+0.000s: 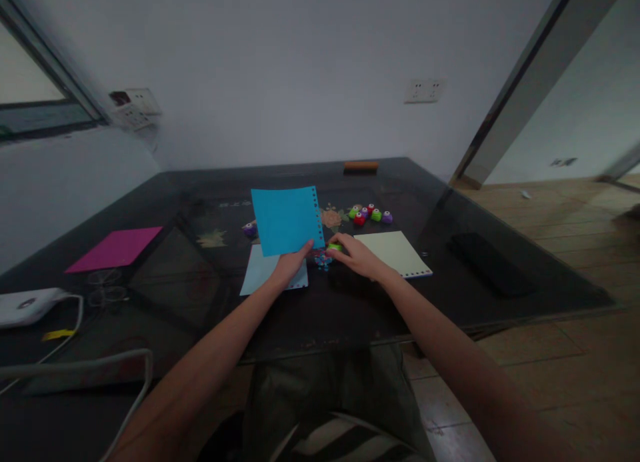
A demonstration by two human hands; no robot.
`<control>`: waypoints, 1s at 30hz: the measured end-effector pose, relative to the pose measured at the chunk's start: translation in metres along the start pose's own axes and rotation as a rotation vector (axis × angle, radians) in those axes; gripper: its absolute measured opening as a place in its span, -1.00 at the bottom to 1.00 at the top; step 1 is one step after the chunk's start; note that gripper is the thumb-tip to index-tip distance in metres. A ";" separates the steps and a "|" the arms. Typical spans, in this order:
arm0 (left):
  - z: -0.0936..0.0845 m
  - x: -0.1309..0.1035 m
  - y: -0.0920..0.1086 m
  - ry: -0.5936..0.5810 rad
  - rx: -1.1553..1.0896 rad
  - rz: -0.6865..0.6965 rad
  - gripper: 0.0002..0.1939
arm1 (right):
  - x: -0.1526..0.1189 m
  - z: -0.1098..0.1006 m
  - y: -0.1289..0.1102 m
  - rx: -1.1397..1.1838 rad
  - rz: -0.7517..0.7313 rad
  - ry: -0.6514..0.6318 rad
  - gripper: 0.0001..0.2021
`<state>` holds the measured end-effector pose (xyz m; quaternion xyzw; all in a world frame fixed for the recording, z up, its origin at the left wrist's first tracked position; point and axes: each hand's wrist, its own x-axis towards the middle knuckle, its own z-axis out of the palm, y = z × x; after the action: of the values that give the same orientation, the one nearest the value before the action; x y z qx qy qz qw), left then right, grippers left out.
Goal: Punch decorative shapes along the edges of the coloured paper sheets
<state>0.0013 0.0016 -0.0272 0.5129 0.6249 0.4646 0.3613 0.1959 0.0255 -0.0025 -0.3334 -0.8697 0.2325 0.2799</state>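
Observation:
My left hand (295,261) is closed on the lower right corner of a blue punched sheet (286,219), which is raised above the table. Beneath it lies a pale blue sheet (253,279). The fingers of my right hand (353,255) are closed round a small green piece (334,247). Small blue and pink bits (323,261) lie between the hands; their exact shape is too small to tell. A cream punched sheet (395,252) rests under and beside my right wrist.
Several red, green and purple toy pieces (371,214) sit behind the cream sheet. A purple piece (249,229) is left of the blue sheet. Farther out are a magenta sheet (115,249), a white device (30,307) with cables, a black object (490,263) and a brown bar (361,165).

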 end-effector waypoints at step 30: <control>-0.020 0.009 0.019 -0.004 0.062 0.234 -0.81 | 0.000 -0.005 0.010 0.603 0.346 0.312 -0.61</control>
<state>-0.0134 0.0068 -0.0023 0.5943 0.5741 0.4830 0.2896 0.2038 0.0337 -0.0048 -0.4092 -0.6400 0.4683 0.4513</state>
